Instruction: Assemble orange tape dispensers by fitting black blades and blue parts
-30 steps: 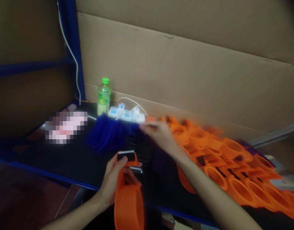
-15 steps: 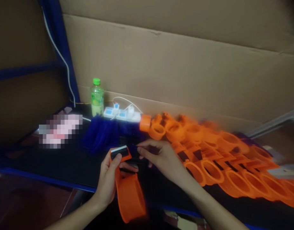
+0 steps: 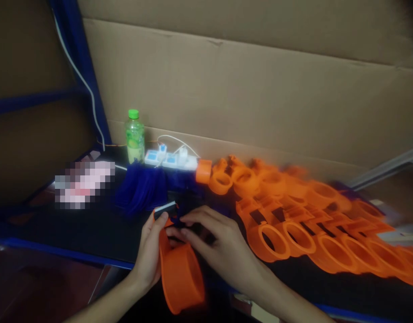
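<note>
My left hand (image 3: pixel 151 246) is wrapped around an orange plastic part (image 3: pixel 182 278) with a wide ring at its lower end. Its thumb presses on a black piece with a white toothed edge (image 3: pixel 165 209) at the part's upper end. My right hand (image 3: pixel 216 242) is closed in a pinch just right of that end, on a small dark blue piece (image 3: pixel 175 220) that meets the orange part. Fingers and blur hide how the two join.
Several similar orange ringed parts (image 3: pixel 302 237) lie in rows on the dark table (image 3: pixel 92 233) at right. Dark blue strips (image 3: pixel 141 186) are heaped behind my hands. Beyond stand a green-capped bottle (image 3: pixel 135 139) and a white power strip (image 3: pixel 171 159). A cardboard wall (image 3: pixel 243 89) closes the back.
My right hand has moved left with the small dark blue piece, from a short gap away up to the orange part's upper end. My left hand keeps its hold.
</note>
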Tool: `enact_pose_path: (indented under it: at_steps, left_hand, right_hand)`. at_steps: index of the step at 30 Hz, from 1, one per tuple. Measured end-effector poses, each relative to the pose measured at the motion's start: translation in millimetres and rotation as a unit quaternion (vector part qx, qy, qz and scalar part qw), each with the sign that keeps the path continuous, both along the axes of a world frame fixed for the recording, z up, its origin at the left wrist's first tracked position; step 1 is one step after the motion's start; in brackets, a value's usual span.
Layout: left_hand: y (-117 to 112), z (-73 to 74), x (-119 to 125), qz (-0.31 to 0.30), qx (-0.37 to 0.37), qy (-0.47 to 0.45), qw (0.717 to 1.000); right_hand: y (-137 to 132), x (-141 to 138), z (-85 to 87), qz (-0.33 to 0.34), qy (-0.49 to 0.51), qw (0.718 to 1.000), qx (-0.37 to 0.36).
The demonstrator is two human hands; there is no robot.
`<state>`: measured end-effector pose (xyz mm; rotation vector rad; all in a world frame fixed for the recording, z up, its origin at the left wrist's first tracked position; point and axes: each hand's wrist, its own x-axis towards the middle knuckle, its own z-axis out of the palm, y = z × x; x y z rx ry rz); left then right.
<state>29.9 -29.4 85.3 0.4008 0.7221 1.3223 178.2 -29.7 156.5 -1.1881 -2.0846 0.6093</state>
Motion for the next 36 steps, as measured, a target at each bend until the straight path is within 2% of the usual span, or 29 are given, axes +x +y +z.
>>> enact_pose_path:
  at_steps: [5, 11, 19, 27, 36]
  left_hand:
    - [1.1, 0.5, -1.4, -0.007, -0.016, -0.002, 1.000]
    - [-4.0, 2.7, -2.4, -0.046, -0.002, 0.021, 0.999]
    - [-8.7, 4.8, -1.6, -0.069, 0.008, 0.047, 0.996]
    - [-10.9, 5.5, -3.2, -0.115, 0.004, 0.069, 0.991]
    - [-11.3, 8.2, -3.9, -0.134, -0.017, 0.070, 0.988]
  right_hand:
    - [2.9, 7.9, -7.0, -0.007, -0.083, 0.995, 0.060]
    - [2.4, 9.1, -4.2, -0.003, -0.049, 0.996, 0.076]
    - [7.5, 21.8, 6.3, 0.046, -0.072, 0.996, 0.019]
    - [9.4, 28.2, 5.8, 0.016, -0.002, 0.998, -0.062]
    - [8.7, 30.6, 6.0, 0.011, 0.008, 0.994, -0.109]
